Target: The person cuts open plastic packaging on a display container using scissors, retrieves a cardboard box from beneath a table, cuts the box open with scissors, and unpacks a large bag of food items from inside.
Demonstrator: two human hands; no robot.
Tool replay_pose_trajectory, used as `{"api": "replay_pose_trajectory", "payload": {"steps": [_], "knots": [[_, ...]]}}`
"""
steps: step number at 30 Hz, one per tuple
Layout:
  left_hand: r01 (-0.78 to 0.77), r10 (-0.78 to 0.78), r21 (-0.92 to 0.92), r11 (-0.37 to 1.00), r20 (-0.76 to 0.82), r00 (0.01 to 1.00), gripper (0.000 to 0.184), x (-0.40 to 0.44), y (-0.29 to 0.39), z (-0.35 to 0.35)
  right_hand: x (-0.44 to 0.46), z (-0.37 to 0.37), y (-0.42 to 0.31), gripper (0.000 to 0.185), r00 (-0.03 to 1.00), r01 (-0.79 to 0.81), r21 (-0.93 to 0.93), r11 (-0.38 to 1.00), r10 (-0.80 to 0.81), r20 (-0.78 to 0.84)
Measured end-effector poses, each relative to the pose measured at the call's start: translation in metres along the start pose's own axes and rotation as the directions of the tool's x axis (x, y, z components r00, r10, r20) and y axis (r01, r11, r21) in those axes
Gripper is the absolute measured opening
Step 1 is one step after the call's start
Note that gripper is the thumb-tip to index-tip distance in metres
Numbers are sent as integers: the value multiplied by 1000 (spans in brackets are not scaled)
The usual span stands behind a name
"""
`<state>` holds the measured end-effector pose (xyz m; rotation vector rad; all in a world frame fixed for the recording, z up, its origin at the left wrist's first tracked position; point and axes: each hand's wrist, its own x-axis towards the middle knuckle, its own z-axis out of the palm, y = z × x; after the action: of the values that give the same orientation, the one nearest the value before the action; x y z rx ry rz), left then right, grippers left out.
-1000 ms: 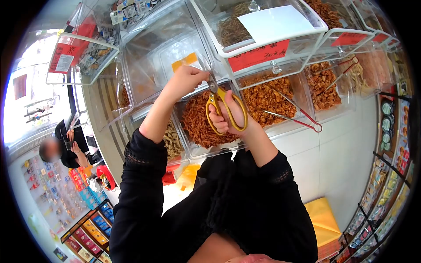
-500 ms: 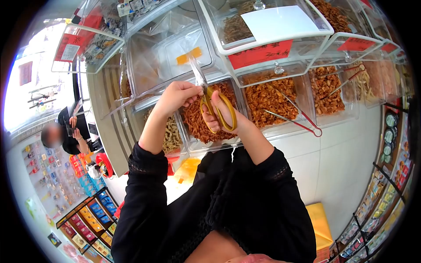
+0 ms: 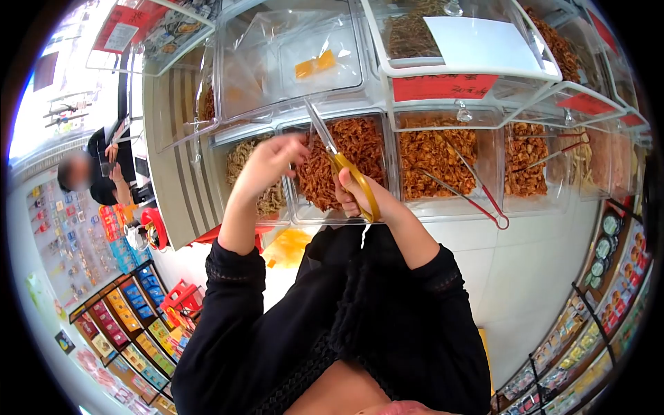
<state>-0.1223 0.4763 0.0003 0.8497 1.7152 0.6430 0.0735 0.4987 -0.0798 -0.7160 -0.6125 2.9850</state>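
Note:
My right hand (image 3: 354, 195) grips a pair of scissors (image 3: 325, 135) by the yellow handles, blades pointing up and away from me. Just left of the blades is my left hand (image 3: 271, 166), blurred by motion; whether its fingers hold anything does not show. Beneath both hands lies a bin of reddish-brown dried shreds (image 3: 346, 162). Pale dried strips (image 3: 243, 155) fill the bin to its left, partly behind my left hand. Beyond the scissors, a clear plastic lid (image 3: 277, 93) has an orange piece (image 3: 315, 64) and crinkled clear film (image 3: 259, 48) on it.
To the right, red-handled tongs (image 3: 477, 183) rest on a bin of orange-brown dried pieces (image 3: 436, 162). Raised bins with red labels (image 3: 443, 88) overhang the back. At far left a person (image 3: 104, 173) stands near packed shelves (image 3: 128, 311). More shelves (image 3: 595, 297) line the right.
My left hand has come away from the scissors, moving left. My right hand still holds them, slightly lower against the bins. The whole view has shifted a little.

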Motion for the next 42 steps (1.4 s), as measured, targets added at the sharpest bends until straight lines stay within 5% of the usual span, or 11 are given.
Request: {"api": "replay_pose_trajectory", "payload": {"steps": [2,6,8,13,18,23,27,29,30,32,42], "knots": [[-43,4,-141,989,-265,964,45,10,8,1,1,-1,4,48,999,14,-68,998,-12,34],[-111,83,-51,993,-384,919,43,28,15,10,1,10,6,44,998,-47,-110,993,43,-40],[-43,176,285,958,-462,869,40,30,9,5,2,9,13,44,998,-57,-67,996,55,-31],[-155,217,152,976,-625,750,37,26,24,-4,-12,8,19,45,997,-16,-116,993,7,-73],[-289,436,372,882,-410,802,44,60,88,-22,-33,-11,28,51,993,113,-1,994,-113,-40],[-35,301,871,491,-132,944,58,120,128,18,-39,-15,21,54,976,215,102,971,-213,-35],[-113,294,908,403,-11,956,44,148,132,27,-40,-16,15,67,977,211,87,974,-206,-60],[-144,109,663,734,94,990,30,162,129,16,-38,-14,6,68,967,250,100,963,-253,25],[-233,110,710,665,215,970,20,162,134,10,-35,-13,2,68,963,263,115,958,-267,18],[22,-56,505,863,51,997,20,147,142,10,-28,-9,-7,69,939,262,208,942,-299,171],[191,-177,493,849,-74,981,48,151,142,4,-4,-2,-22,63,950,206,325,923,-268,160]]}}
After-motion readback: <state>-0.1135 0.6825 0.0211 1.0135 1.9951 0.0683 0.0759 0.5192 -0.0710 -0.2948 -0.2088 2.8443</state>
